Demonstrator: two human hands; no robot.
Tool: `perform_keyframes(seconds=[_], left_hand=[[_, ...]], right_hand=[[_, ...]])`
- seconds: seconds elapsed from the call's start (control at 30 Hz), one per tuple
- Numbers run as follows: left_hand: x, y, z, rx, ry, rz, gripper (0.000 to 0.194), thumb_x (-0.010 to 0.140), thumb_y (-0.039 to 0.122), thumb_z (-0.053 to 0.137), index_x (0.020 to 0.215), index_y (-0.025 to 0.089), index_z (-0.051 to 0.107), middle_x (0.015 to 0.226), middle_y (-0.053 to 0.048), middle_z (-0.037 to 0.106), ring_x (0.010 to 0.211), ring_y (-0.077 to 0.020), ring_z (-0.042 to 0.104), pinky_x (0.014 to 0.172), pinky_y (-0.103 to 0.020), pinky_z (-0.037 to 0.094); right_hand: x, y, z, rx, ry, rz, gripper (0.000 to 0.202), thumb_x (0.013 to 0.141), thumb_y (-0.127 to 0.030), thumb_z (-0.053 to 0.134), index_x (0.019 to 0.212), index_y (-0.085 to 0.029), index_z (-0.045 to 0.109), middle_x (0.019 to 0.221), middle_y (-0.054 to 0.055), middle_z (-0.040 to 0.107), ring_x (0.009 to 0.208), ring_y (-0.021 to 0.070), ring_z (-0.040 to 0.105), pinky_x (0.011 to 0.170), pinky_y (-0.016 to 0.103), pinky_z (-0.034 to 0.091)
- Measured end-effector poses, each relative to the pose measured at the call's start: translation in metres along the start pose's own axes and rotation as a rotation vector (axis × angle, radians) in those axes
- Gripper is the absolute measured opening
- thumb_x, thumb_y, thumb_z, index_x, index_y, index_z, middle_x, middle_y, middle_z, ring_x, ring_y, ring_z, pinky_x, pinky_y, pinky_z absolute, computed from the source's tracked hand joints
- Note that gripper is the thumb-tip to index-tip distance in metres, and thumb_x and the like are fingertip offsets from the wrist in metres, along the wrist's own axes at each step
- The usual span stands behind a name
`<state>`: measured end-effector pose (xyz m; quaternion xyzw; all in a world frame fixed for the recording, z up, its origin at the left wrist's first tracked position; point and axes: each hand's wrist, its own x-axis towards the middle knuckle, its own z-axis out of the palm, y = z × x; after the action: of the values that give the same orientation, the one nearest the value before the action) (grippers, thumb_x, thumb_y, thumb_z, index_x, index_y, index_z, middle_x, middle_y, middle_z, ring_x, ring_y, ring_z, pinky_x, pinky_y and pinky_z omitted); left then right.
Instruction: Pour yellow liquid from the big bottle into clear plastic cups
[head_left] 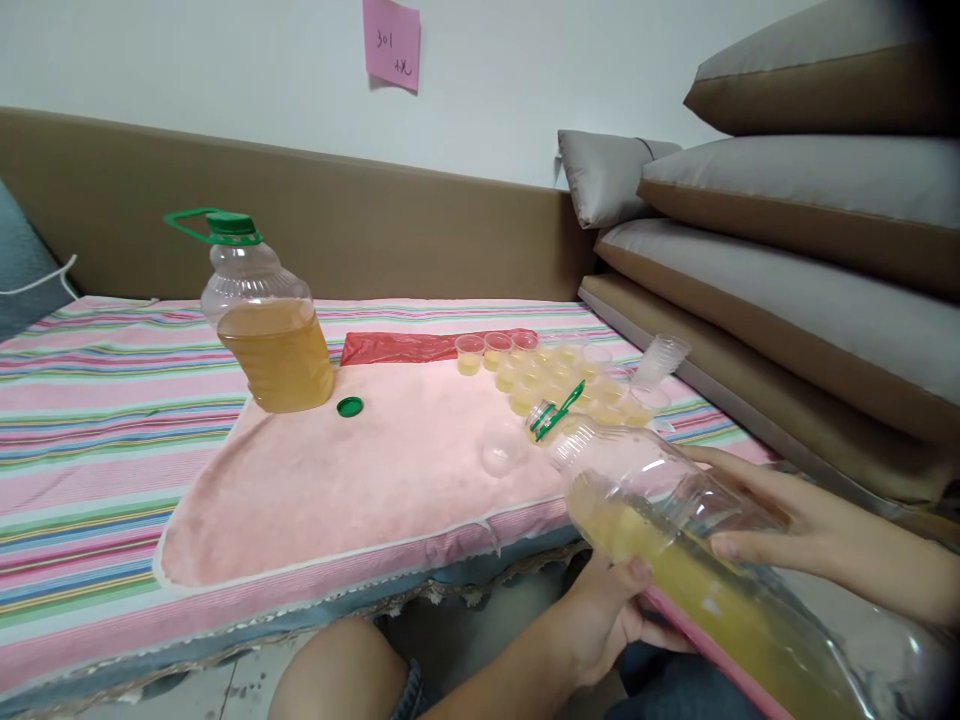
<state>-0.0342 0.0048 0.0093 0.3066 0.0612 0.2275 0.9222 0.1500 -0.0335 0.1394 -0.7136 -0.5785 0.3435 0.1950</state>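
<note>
Both my hands hold a large clear plastic bottle (667, 540) of yellow liquid, tilted with its mouth toward the left. My left hand (600, 615) supports it from below near the shoulder, fingers curled against it. Higher up, my right hand (765, 510) wraps around the body. A green ring with a strap (559, 412) is on the bottle's neck. A clear plastic cup (501, 450) sits on the pink cloth just left of the mouth; I cannot tell whether any liquid is in it. Behind the neck stand several small cups (504, 376) holding yellow liquid.
A second large jug (281, 350) with a green cap and handle stands upright at left. Near it lies a loose green cap (349, 407). A red plastic sheet (405, 347) is behind the pink cloth (300, 500). Stacked clear cups (660, 360) lean near the cushions (787, 260) at right.
</note>
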Motion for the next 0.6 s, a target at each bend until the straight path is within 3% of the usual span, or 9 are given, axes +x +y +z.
perform_keyframes(seconds=[0.17, 0.37, 0.53, 0.6], left_hand=[[0.002, 0.000, 0.001, -0.039, 0.006, 0.001, 0.091, 0.052, 0.071, 0.075, 0.122, 0.015, 0.058, 0.137, -0.024, 0.052, 0.128, -0.0505, 0.043, 0.097, -0.079, 0.024], [0.004, 0.000, 0.001, -0.056, -0.010, 0.029, 0.097, 0.052, 0.075, 0.072, 0.125, 0.015, 0.056, 0.140, -0.025, 0.049, 0.129, -0.0512, 0.041, 0.097, -0.079, 0.025], [0.005, 0.000, 0.000, -0.065, -0.032, 0.051, 0.095, 0.056, 0.076, 0.068, 0.127, 0.015, 0.055, 0.141, -0.024, 0.048, 0.127, -0.0500, 0.044, 0.097, -0.080, 0.024], [0.005, 0.001, 0.000, -0.065, -0.035, 0.052, 0.094, 0.057, 0.076, 0.068, 0.127, 0.016, 0.055, 0.142, -0.024, 0.046, 0.126, -0.0499, 0.045, 0.097, -0.080, 0.023]], right_hand=[[0.002, -0.014, -0.001, -0.031, -0.001, 0.050, 0.084, 0.072, -0.059, 0.068, 0.146, -0.033, 0.037, 0.154, -0.002, 0.038, 0.141, 0.0284, 0.035, 0.115, 0.038, 0.028], [0.008, -0.022, -0.005, -0.117, 0.020, 0.029, 0.087, 0.069, -0.062, 0.067, 0.145, -0.030, 0.040, 0.153, 0.002, 0.040, 0.139, 0.0311, 0.038, 0.114, 0.042, 0.029], [0.013, -0.017, -0.010, -0.169, 0.010, 0.032, 0.083, 0.070, -0.062, 0.068, 0.143, -0.034, 0.042, 0.150, -0.001, 0.045, 0.136, 0.0292, 0.042, 0.111, 0.039, 0.035], [0.016, -0.017, -0.010, -0.211, 0.073, 0.026, 0.081, 0.065, -0.063, 0.069, 0.138, -0.036, 0.049, 0.144, -0.002, 0.052, 0.131, 0.0304, 0.049, 0.107, 0.039, 0.041]])
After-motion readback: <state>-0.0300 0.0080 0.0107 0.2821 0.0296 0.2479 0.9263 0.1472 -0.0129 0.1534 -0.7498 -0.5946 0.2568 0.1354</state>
